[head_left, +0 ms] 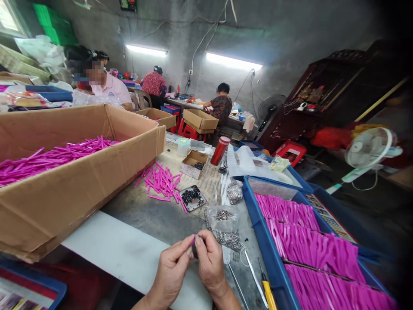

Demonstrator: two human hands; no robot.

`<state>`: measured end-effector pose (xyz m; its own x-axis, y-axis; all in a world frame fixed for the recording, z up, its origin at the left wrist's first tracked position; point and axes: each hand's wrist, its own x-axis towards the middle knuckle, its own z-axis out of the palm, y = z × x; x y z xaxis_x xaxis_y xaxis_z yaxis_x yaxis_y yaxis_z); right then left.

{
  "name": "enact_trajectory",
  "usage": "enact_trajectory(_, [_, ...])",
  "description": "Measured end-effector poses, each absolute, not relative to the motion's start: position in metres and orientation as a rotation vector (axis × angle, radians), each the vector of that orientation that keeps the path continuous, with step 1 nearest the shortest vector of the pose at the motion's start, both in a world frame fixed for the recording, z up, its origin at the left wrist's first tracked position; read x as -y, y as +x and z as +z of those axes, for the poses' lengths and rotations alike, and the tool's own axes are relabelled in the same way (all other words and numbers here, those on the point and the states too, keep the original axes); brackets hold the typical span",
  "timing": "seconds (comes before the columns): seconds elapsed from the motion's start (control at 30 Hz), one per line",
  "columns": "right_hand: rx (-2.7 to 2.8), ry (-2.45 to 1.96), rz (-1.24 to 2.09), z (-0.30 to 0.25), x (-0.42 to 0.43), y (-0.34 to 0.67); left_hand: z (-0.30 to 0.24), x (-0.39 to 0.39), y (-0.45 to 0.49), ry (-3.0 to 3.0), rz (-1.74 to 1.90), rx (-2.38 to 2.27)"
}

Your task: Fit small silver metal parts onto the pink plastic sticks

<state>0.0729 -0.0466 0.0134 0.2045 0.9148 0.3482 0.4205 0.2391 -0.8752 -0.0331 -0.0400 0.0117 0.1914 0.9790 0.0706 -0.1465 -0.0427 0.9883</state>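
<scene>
Both hands meet fingertip to fingertip above the near edge of the worktable. My left hand (172, 269) pinches a small magenta piece (193, 241), of which only a sliver shows between the fingers. My right hand (209, 262) is closed with thumb and forefinger against the same spot; a dark bit appears below the tips, too small to name. Just beyond the hands lie a clear bag of small metal parts (223, 215) and a square dish of black parts (192, 198). A loose pile of magenta tubes (163, 181) lies farther off.
A big cardboard box (129, 150) of magenta tubes stands left. A blue tray (254, 224) with rows of magenta pieces is at right. Tweezers (237, 282) and a yellow-handled tool (268, 292) lie beside my right hand. A red flask (220, 150) stands behind; several people sit farther back.
</scene>
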Motion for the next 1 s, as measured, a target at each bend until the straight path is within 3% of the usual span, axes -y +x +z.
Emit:
enact_trajectory(0.4, [1.419,-1.36,0.538,0.0129,0.0483,0.0742,0.0186,0.0405,-0.0324,1.415,1.292,-0.894])
enact_trajectory(0.6, [1.382,-1.386,0.55,0.0105,0.0467,0.0725,0.0112,0.0384,-0.0296,1.136,1.143,-0.903])
enact_trajectory(1.0, [1.403,-1.342,0.512,0.009,0.0498,0.0731,0.0118,0.0423,-0.0325,1.467,1.297,-0.854])
